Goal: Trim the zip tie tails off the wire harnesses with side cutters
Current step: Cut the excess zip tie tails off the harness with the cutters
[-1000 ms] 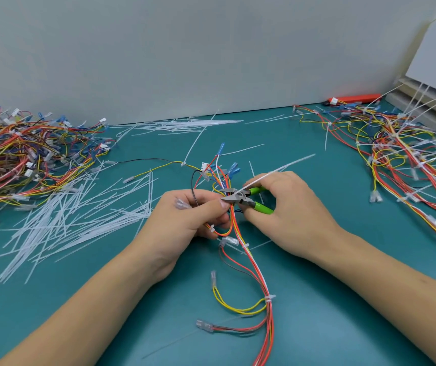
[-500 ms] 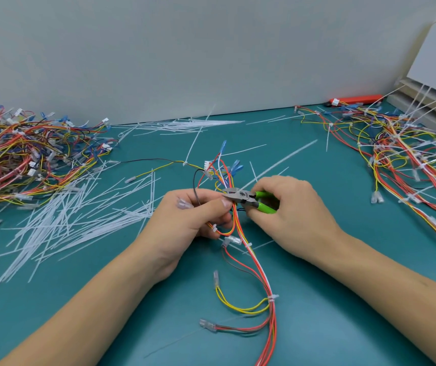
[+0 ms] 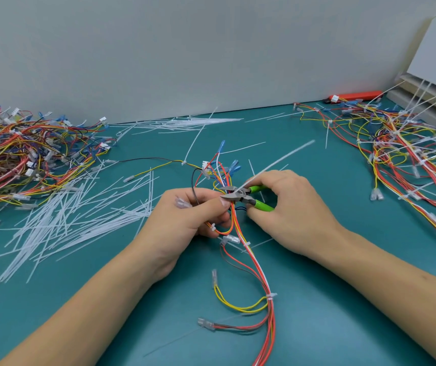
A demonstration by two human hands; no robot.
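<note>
Harness (image 3: 248, 262) — red, orange, yellow and white wires, white ties; mid-table, pinched in left hand (image 3: 193, 217). Right hand (image 3: 288, 207) grips green-handled cutters (image 3: 240, 196) — blades parted round a white tail (image 3: 274, 162).

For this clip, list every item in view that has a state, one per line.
side cutters: gripped by the right hand, blades at a zip tie tail
harness: held by the left hand
zip tie tail: uncut, sticking up to the right
cut tails: loose on the mat
left harness pile: heaped
right harness pile: long tails uncut
</note>
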